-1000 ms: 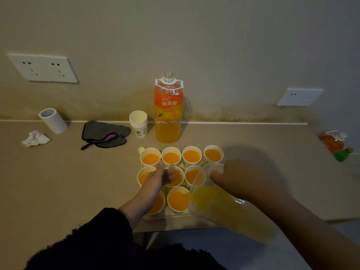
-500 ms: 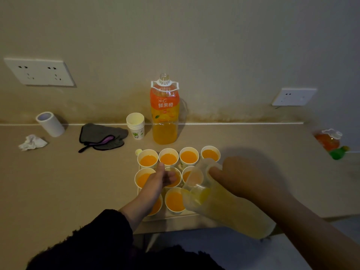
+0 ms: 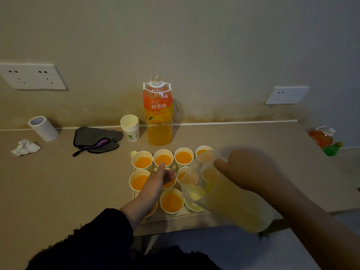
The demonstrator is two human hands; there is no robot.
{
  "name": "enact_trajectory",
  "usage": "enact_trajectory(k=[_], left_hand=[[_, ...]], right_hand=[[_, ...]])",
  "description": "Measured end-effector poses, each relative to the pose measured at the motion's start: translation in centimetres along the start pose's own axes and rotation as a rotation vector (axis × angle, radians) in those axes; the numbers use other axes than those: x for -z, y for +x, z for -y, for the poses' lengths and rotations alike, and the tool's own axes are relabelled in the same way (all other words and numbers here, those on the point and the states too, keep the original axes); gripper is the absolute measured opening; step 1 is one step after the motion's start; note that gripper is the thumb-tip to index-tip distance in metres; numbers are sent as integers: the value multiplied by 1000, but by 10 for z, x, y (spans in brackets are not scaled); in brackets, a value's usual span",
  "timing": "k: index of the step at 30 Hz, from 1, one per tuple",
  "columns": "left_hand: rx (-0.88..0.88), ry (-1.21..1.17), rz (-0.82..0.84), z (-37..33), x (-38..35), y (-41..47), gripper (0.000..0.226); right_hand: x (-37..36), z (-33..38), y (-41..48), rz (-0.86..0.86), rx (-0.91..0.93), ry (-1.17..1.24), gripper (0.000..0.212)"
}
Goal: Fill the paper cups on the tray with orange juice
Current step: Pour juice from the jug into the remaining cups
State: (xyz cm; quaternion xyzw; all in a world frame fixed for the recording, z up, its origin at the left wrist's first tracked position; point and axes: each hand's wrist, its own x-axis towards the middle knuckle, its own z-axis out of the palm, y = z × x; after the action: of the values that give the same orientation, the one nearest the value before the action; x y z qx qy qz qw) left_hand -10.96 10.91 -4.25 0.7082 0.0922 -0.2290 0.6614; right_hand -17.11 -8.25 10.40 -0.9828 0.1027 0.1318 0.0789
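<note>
Beige counter (image 3: 58,182) under a stained wall, and on its near edge sits the tray (image 3: 175,219) of paper cups (image 3: 183,157), most showing juice. Right hand (image 3: 251,172) is wrapped around a clear jug (image 3: 229,203), tipped left and down, long axis running from near right to its mouth over the near-right cup (image 3: 191,206), which looks barely filled. That cup lies just below the spout, so the right hand is nearer. Left hand (image 3: 157,180) loosely steadies a middle cup (image 3: 170,183), fingers curled at its rim.
</note>
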Motion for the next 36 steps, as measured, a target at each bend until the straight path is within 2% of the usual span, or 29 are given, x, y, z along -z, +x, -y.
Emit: enact_trajectory(k=[8, 33, 36], left_hand=[[22, 14, 21, -3, -14, -2, 52], [90, 24, 26, -4, -34, 3, 53], [84, 30, 18, -4, -35, 3, 53]], right_hand=[[5, -21, 2, -1, -17, -94, 46], [-15, -48, 19, 15, 46, 9, 43], [-16, -48, 21, 28, 45, 11, 37]])
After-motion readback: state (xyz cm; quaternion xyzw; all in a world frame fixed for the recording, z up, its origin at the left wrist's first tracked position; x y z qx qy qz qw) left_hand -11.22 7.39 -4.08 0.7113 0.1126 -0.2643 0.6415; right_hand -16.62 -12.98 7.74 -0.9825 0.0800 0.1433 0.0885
